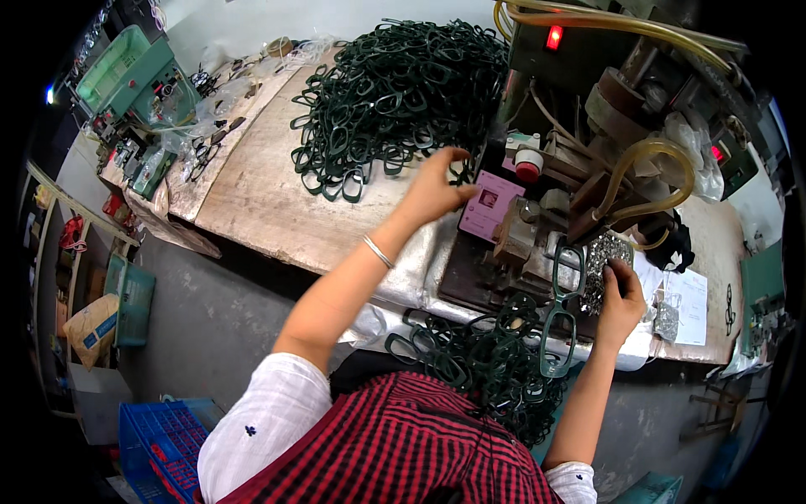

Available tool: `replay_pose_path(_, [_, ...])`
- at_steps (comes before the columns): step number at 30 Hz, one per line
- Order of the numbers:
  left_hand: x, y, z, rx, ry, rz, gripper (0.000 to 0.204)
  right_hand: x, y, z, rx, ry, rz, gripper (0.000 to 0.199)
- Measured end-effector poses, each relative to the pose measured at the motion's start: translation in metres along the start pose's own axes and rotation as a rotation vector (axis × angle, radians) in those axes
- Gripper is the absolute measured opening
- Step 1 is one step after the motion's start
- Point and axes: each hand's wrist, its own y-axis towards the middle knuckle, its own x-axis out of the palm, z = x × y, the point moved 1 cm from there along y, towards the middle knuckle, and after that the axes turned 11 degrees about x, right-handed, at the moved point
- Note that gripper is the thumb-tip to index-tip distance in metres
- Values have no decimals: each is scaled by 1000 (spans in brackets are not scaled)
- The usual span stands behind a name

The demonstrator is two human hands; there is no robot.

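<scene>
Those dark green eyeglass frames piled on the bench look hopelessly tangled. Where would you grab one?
Probably by a loop at the heap's near edge, coming from the person's side. There single frames lie flat and stick out over bare wood, where the left hand reaches; higher up they interlock.

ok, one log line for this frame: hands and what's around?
left hand: reaching into frame pile | right hand: at metal bits by green frame | lap heap: frames

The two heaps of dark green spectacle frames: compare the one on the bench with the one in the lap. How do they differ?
The bench heap is larger and rests on the wooden worktop; the lap heap is smaller and hangs below the bench edge. The left hand reaches the bench heap; the right hand is nearer the lap heap. Both hold tangled dark green frames.
</scene>
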Motion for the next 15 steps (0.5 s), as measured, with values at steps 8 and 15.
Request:
replay_pose_path(8, [-113, -27, -81, 421, 1130, -199, 17, -44, -43, 21, 30, 127, 84, 17])
replay_pose_path(15, [-93, -21, -54, 452, 918, -17, 22, 17, -22, -87, 2, 244, -222, 28])
